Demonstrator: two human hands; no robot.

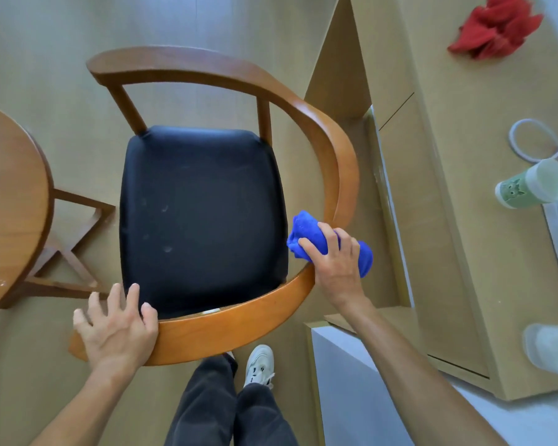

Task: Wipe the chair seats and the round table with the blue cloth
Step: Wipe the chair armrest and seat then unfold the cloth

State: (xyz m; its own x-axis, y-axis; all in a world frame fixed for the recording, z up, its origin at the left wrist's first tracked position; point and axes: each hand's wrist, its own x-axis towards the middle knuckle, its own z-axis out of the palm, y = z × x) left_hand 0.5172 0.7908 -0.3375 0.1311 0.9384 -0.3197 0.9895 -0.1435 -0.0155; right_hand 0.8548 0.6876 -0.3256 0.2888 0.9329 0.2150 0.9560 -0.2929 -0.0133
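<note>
Cloth (306, 231), blue and bunched, sits in the right hand (335, 262), whose fingers (327, 235) curl round it at the chair's right armrest (343, 175), beside the black seat (203, 217), while the left hand (118, 329) rests spread on the curved backrest (226, 326), round bench (10, 201) at left.

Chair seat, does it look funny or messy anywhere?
Yes. The black seat has pale smudges left of its middle, so it looks dusty. The table beside it has whitish specks near its edge, like crumbs or drops. A red cloth lies crumpled on the cabinet top. The right hand holds the blue cloth off the seat.
</note>
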